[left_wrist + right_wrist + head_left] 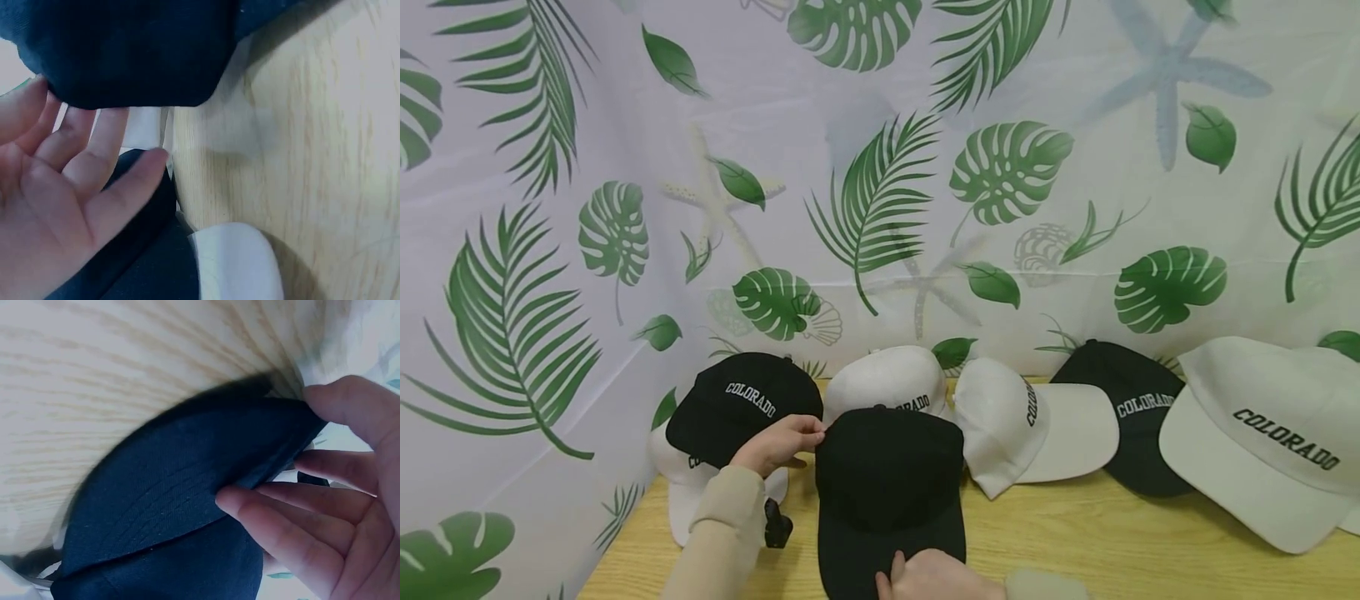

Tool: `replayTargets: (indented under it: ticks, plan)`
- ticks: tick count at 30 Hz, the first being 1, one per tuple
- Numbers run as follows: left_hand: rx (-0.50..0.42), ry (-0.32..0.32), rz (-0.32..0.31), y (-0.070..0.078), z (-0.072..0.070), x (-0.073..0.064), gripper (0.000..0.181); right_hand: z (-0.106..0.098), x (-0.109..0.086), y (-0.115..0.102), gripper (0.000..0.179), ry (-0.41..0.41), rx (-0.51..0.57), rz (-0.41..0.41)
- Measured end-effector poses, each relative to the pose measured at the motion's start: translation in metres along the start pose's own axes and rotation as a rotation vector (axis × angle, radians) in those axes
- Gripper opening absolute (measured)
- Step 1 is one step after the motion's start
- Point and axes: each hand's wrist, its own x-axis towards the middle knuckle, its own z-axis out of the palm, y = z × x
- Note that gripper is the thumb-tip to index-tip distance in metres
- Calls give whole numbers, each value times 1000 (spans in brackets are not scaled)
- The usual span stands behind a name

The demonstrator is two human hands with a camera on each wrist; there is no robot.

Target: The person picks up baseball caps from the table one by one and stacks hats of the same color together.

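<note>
Pinching blk cap point(887, 467) w/ L hand point(778, 444) & R hand point(942, 575), part-hiding rear white cap's point(883, 375) lettering point(916, 403).

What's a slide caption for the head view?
Left hand at the crown, right hand at the brim: a black cap among COLORADO caps.

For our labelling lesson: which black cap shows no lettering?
The central black cap, plain in front and touched by the right hand; the left black cap and right black cap read COLORADO.
</note>
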Motion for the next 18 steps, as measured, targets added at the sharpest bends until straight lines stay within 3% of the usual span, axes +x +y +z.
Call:
replayTargets:
  ticks: [1,2,5,12,18]
  plan:
    - [-10,5,5,0,0,0,10,-26,1,0,20,-35,71,67]
    - [-22,9,10,0,0,1,10,-42,2,0,17,-47,85,82]
    - [-53,32,14,-1,0,2,10,-73,4,3,14,-79,77,92]
    - [-80,120,5,-3,-1,1,11,-78,5,9,15,-11,72,72]
    - [-105,187,15,-2,1,1,10,-73,5,11,13,-18,95,73]
